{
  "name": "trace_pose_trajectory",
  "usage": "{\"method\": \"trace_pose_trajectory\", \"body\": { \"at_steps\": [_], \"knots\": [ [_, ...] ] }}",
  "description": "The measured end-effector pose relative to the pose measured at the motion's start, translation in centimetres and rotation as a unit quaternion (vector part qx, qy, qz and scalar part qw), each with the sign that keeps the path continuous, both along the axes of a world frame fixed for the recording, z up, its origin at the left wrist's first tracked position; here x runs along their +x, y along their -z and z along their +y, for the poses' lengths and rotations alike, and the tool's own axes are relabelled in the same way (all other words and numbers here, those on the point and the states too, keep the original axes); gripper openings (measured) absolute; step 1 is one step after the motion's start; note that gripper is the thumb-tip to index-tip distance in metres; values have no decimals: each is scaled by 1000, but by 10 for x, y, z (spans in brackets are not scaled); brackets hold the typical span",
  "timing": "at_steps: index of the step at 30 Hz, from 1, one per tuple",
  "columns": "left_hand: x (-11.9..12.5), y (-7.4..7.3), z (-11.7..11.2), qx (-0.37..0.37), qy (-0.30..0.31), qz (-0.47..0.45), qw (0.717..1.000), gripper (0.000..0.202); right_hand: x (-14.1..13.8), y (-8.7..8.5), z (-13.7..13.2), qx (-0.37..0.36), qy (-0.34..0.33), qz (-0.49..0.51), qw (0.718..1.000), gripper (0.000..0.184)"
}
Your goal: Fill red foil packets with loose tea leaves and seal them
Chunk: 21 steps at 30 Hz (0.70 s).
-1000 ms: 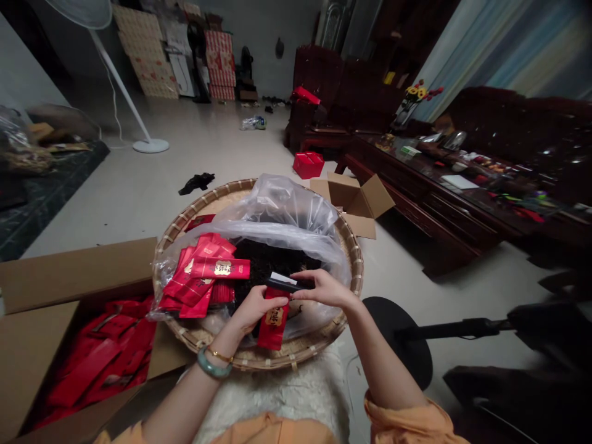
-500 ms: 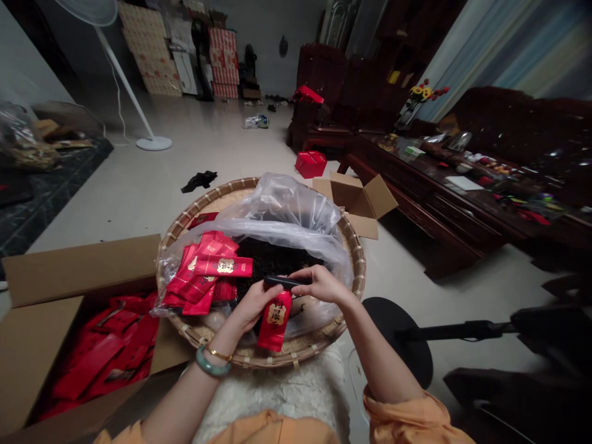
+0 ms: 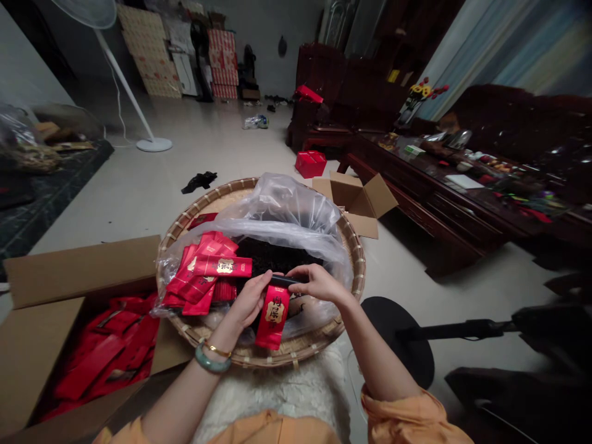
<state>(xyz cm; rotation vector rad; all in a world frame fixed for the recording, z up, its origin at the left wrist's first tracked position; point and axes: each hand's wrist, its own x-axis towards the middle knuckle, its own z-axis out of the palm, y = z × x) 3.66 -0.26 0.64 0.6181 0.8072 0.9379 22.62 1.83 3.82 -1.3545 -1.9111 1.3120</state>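
Note:
My left hand grips the top of a small red packet that hangs upright over the near side of a round woven basket. My right hand pinches a thin black stick-like tool laid across the packet's mouth. Behind my hands, a clear plastic bag in the basket holds dark loose leaves. A pile of red packets lies on the bag's left side.
An open cardboard box with several red packets stands at the left. A smaller open carton sits behind the basket. A dark wooden table runs along the right, a fan stand at the back left, a black round base at my right.
Both hands and the red packet have risen slightly toward the bag. The black tool now lies flatter across the packet's top.

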Motion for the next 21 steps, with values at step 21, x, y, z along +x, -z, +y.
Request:
{"method": "trace_pose_trajectory", "body": {
  "at_steps": [21],
  "knots": [
    [-3, -1, 1, -14, -10, -14, 1000, 39, -23, 3, -3, 95, 70, -71, 990, 25]
  ]
}}
